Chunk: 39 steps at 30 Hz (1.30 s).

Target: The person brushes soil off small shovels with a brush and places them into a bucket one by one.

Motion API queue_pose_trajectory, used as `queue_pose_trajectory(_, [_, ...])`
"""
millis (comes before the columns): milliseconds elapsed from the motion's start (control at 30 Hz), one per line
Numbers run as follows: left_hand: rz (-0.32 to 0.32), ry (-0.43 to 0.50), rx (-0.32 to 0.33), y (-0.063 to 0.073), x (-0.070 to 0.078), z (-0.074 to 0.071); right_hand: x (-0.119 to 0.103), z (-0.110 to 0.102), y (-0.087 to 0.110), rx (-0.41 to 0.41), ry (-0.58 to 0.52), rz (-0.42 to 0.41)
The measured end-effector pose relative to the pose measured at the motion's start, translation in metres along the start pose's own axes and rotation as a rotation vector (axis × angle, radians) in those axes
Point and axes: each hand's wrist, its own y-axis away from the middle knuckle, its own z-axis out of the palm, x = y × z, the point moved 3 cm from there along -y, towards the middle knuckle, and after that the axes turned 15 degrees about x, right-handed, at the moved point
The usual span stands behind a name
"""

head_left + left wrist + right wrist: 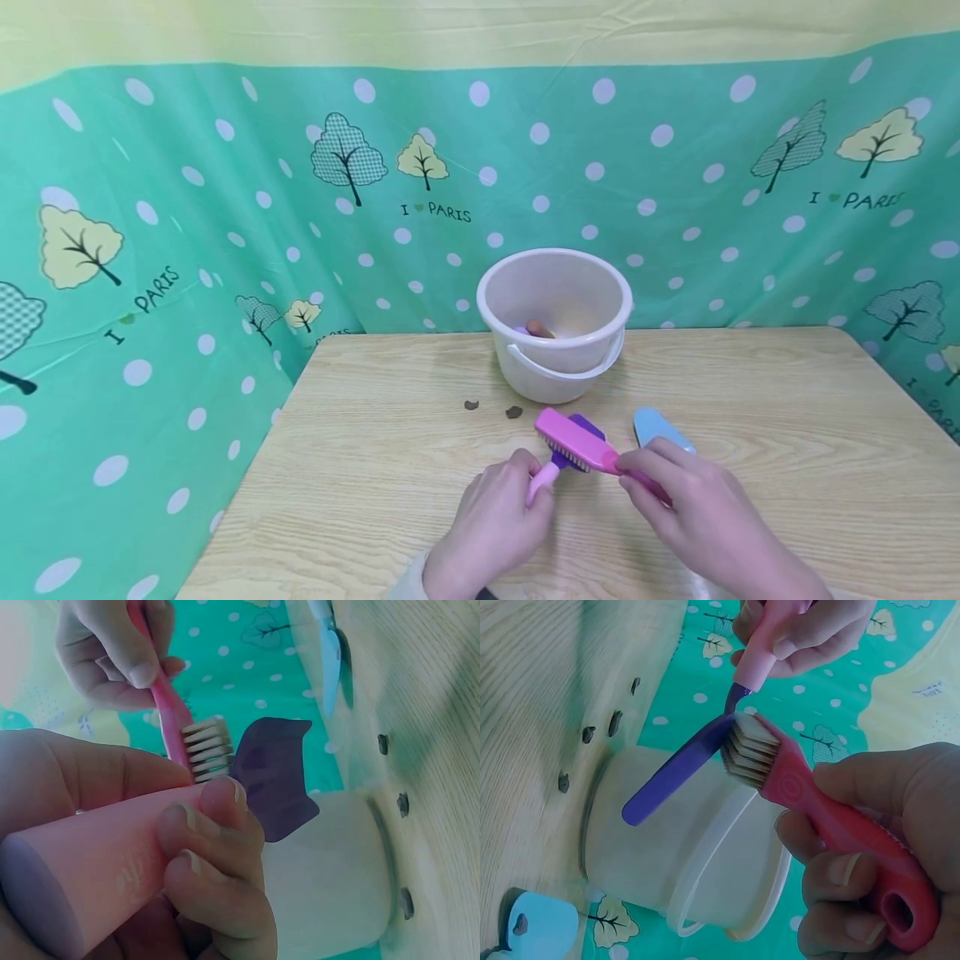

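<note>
My left hand (498, 510) grips the pink handle of a small shovel (676, 771), whose purple blade points away from me over the table. A pink brush (576, 440) with pale bristles is held by its handle in my right hand (701, 510). In the right wrist view the bristles (750, 754) lie against the purple blade near its neck. From the left wrist, the blade (271, 780) shows its broad face and curved end edge. Part of the blade is hidden behind the brush in the head view.
A white bucket (557, 367) stands behind the hands, with a brown thing (537, 328) and something purple inside. Several dark bits (513, 412) lie on the wooden table (360, 467). A light-blue blade (660, 427) lies beyond my right hand, a dark bit (520, 924) on it.
</note>
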Motion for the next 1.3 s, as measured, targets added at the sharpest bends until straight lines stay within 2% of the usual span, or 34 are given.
queue_pose_trajectory(333, [-0.009,0.031,0.009,0.000,0.000,-0.001,0.007,0.003,0.000,0.021,0.028,0.020])
queue_pose_trajectory(600, [-0.032,0.065,0.001,-0.002,0.000,-0.003,0.010,0.002,0.000,0.018,0.055,0.068])
queue_pose_trajectory(867, [-0.038,0.058,0.010,-0.002,0.000,-0.005,0.013,0.002,0.000,0.028,0.112,0.069])
queue_pose_trajectory(1300, [-0.040,0.077,-0.010,-0.001,0.000,-0.006,0.017,0.005,0.000,-0.030,0.209,0.141])
